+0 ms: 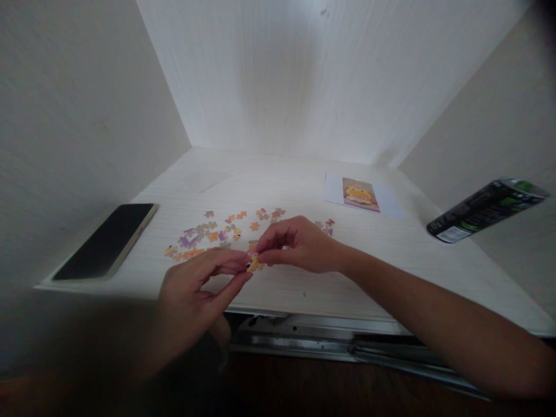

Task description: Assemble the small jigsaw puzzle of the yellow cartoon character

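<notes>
Two hands meet over the desk's near edge: the left hand [204, 286] and right hand [295, 243] both pinch one small orange puzzle piece [255, 263] between fingertips. Just beyond the grip lie roughly two dozen loose puzzle pieces [212, 231]. One phone [108, 238] lies far left, one reference picture [360, 194] beyond right, one can [486, 209] farther right.

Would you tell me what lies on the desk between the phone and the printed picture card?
In the head view, loose jigsaw pieces lie scattered on the desk between the phone and the picture card.
</notes>
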The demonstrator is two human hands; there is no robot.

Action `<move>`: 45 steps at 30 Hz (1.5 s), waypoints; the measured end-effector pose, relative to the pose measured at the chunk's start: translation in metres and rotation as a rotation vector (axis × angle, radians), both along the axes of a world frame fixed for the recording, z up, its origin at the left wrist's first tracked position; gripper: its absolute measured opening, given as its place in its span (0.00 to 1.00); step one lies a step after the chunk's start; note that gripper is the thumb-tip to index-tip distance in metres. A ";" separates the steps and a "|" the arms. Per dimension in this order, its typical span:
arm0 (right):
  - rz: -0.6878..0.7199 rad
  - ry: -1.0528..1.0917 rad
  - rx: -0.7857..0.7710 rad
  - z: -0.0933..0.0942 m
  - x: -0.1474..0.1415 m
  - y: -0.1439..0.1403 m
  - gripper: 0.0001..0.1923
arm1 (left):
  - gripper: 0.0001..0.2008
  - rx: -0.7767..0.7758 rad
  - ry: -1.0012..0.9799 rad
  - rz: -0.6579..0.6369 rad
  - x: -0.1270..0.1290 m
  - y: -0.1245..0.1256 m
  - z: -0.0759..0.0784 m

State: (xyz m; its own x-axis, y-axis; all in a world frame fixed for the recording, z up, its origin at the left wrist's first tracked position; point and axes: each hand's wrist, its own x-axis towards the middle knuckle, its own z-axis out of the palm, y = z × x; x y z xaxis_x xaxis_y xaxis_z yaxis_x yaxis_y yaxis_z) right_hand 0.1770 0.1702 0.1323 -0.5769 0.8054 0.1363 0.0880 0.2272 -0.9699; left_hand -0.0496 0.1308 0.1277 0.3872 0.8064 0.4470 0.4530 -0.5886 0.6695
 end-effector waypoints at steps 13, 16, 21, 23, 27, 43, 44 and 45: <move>0.021 -0.107 0.085 0.005 0.002 -0.002 0.11 | 0.09 0.087 0.083 0.033 -0.004 0.006 0.004; 0.026 -0.163 0.186 0.003 0.003 -0.003 0.11 | 0.08 0.104 0.108 0.023 -0.003 0.006 0.004; -0.013 -0.256 0.299 0.002 0.003 -0.004 0.09 | 0.07 0.182 0.143 -0.027 -0.003 0.006 0.002; -0.065 -0.327 0.361 0.003 0.003 -0.003 0.07 | 0.08 0.236 0.182 -0.060 -0.004 0.006 0.000; -0.216 -0.424 0.482 0.002 0.006 0.003 0.05 | 0.11 0.287 0.272 -0.161 -0.004 0.004 -0.001; -0.255 -0.404 0.584 0.004 0.008 0.004 0.05 | 0.10 0.007 0.367 -0.365 0.007 -0.005 0.009; -0.249 -0.404 0.585 0.003 0.008 0.004 0.06 | 0.11 0.001 0.367 -0.370 0.006 -0.004 0.011; -0.242 -0.405 0.588 0.003 0.008 0.005 0.06 | 0.10 -0.002 0.360 -0.377 0.006 -0.003 0.012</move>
State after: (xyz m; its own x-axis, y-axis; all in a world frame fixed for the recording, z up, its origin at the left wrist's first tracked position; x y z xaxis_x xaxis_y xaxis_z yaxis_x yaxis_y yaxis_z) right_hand 0.1849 0.1748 0.1350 -0.4893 0.7762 0.3977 0.5250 0.6263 -0.5763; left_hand -0.0435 0.1278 0.1401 0.7796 0.5822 0.2309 0.4115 -0.7541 0.5119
